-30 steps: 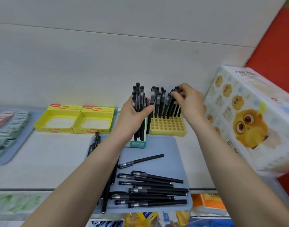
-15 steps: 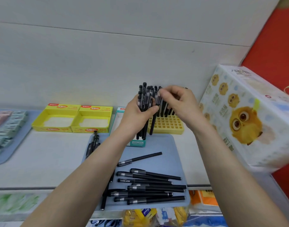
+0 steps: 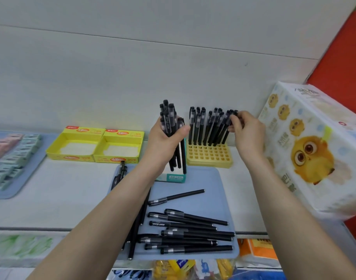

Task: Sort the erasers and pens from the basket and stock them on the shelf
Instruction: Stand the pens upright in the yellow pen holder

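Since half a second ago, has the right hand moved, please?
Yes. The right hand has gone rightward, from the left hand's pen bundle to a pen at the rack's right end.

Black pens (image 3: pixel 201 126) stand racked; loose pens (image 3: pixel 193 233) litter the tray (image 3: pixel 213 199).

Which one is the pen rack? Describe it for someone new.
Find the owl-printed box at the right. Left of it sits the yellow pen rack. Unlike the two yellow cartons further left, it has a grid of holes, with black pens standing in its back rows.

Pen rack (image 3: pixel 209 156) — behind tray (image 3: pixel 223 190)
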Motion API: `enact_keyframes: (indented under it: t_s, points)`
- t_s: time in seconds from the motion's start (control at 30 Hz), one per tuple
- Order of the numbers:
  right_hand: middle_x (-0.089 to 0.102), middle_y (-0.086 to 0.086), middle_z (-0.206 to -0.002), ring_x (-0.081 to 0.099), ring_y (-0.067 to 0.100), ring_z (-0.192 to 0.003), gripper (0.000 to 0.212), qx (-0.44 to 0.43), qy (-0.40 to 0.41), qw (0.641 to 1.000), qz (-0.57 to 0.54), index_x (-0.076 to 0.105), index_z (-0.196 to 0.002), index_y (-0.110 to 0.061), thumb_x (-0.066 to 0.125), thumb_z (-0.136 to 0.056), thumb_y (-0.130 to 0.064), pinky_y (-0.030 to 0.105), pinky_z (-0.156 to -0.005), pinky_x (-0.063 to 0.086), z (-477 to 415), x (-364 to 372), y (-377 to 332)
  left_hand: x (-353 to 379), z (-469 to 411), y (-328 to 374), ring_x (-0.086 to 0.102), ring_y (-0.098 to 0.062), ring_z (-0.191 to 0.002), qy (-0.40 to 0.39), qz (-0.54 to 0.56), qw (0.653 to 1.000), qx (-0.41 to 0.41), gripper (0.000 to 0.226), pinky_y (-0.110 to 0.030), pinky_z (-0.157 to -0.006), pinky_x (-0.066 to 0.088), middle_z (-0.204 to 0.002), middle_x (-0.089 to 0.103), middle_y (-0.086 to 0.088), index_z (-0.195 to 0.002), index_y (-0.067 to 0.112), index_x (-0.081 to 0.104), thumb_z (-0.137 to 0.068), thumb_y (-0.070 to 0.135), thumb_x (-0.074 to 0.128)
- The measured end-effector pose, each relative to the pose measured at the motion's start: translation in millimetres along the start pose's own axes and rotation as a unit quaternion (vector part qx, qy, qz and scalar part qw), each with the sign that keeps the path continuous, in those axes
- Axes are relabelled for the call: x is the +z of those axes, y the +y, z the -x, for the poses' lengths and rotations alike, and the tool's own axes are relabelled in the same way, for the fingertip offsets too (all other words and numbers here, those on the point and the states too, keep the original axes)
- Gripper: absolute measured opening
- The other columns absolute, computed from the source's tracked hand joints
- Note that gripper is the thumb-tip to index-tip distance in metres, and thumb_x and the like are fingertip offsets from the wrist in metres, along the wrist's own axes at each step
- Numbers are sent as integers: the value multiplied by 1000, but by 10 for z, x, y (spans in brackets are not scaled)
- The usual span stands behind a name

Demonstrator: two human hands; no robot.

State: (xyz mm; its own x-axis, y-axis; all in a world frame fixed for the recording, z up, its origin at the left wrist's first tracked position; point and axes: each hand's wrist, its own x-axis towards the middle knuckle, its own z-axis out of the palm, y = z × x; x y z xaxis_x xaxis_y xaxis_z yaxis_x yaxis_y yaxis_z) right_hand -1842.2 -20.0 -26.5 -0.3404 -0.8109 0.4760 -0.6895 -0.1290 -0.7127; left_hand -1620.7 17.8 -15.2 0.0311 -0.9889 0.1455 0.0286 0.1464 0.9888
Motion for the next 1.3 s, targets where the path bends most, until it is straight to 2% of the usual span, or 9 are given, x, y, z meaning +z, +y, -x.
enact_keyframes:
  t_s: [0.13, 0.3, 0.4, 0.47, 0.6, 0.73, 1.0, 1.13, 1.3]
  points:
    - [68, -2, -74, 67, 19, -70, 24, -28, -52, 995, 76, 66, -94, -22, 50, -96, -40, 44, -72, 56, -18, 72, 40, 0, -3, 7, 60, 9, -75, 3, 2, 1000, 6, 25, -9, -70, 44, -85, 65, 14, -107, 14, 62, -85, 21, 73]
    - [63, -4, -102, 57, 11, -82, 28, -53, -5, 996, 77, 62, -113, -21, 57, -93, -40, 29, -74, 46, 46, -84, -263, 55, -24, 25, 63, 1, -79, -3, 1, 1000, 17, 26, -13, -73, 46, -85, 67, 12, -105, 11, 63, -83, 17, 74]
    - [70, -11, -93, 62, 3, -83, 18, -60, -216, 974, -43, 70, -103, -24, 63, -92, -36, 21, -74, 49, 238, -162, -559, 130, -46, 40, 63, -2, -79, -8, -7, 999, 30, 25, -13, -70, 47, -84, 66, 9, -104, 8, 62, -83, 14, 73]
    - [72, -6, -85, 65, 10, -79, 14, -99, -293, 951, -30, 73, -96, -22, 67, -89, -32, 30, -73, 53, 355, -120, -592, 199, -49, 47, 64, -3, -79, -14, -5, 999, 36, 28, -13, -69, 47, -86, 67, 4, -108, 3, 61, -84, 12, 73]
    - [67, 0, -73, 61, 16, -71, 18, -84, -171, 981, 37, 69, -87, -15, 63, -92, -31, 32, -63, 45, 282, -140, -396, 238, -1, 44, 62, 9, -83, -15, -17, 999, 39, 32, -4, -70, 45, -97, 66, 12, -114, 13, 59, -85, 16, 72]
    - [70, -1, -83, 68, 17, -80, 19, 22, -42, 998, 41, 67, -94, -17, 56, -96, -33, 40, -74, 55, 85, -213, -41, 201, 26, 30, 60, 9, -84, -7, -7, 1000, 17, 31, -8, -74, 43, -94, 62, 13, -114, 22, 57, -86, 26, 71]
    - [67, 1, -72, 70, 19, -74, 24, 33, -79, 995, 59, 59, -76, -15, 59, -96, -29, 38, -66, 55, 53, 40, 177, 98, 15, -27, 58, 0, -81, 17, -11, 1000, 13, 22, -25, -82, 45, -90, 61, 15, -108, 29, 55, -89, 32, 66]
    - [68, 7, -73, 67, 23, -73, 26, 46, -117, 987, 97, 60, -79, -8, 57, -97, -27, 31, -63, 40, 49, 96, 218, 69, -12, -40, 56, -12, -86, 21, 23, 999, 12, 19, -40, -93, 47, -93, 60, 10, -102, 33, 56, -86, 37, 67]
    - [66, 4, -77, 63, 29, -78, 28, 42, -76, 974, 208, 60, -87, -13, 57, -95, -39, 34, -63, 45, 86, 16, 80, 73, -12, -32, 54, -15, -85, 23, 66, 998, 7, 20, -35, -84, 46, -91, 57, 5, -103, 28, 57, -87, 32, 68]
